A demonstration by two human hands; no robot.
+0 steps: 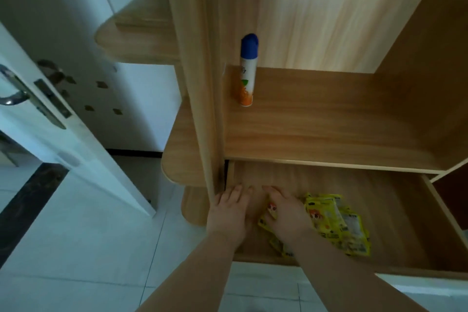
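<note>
- Left hand [229, 213] at 6 o'clock in the head view: palm down, fingers straight, lying flat on the bare drawer [379, 200] bottom. It is released and grasps nothing.
- Right hand [286, 215] just at its 3 o'clock: palm down on the near-left end of the packets [336, 225], fingers fairly straight. We see no curl round anything, so it presses rather than grasps.
- A small printed face shows between thumb and forefinger.
- The packets are a loose yellow pile in the open drawer, spreading toward 4 o'clock from the right hand and overlapping each other.
- Handling, as we judge it: thin foil or plastic sachets, light, floppy and slick, so they should slide over each other. Not fragile, though they may crumple.
- Where to take hold: we'd scoop from the pile's edges with both hands, or pinch several by a sealed edge. Pressing flat only pushes them about.
- Shelf [329, 121] above the drawer, at 12 o'clock.
- Spray can [247, 76] upright at the shelf's far-left corner, at 11 o'clock, well apart from the hands.
- White door [63, 134] at 9 o'clock.
</note>
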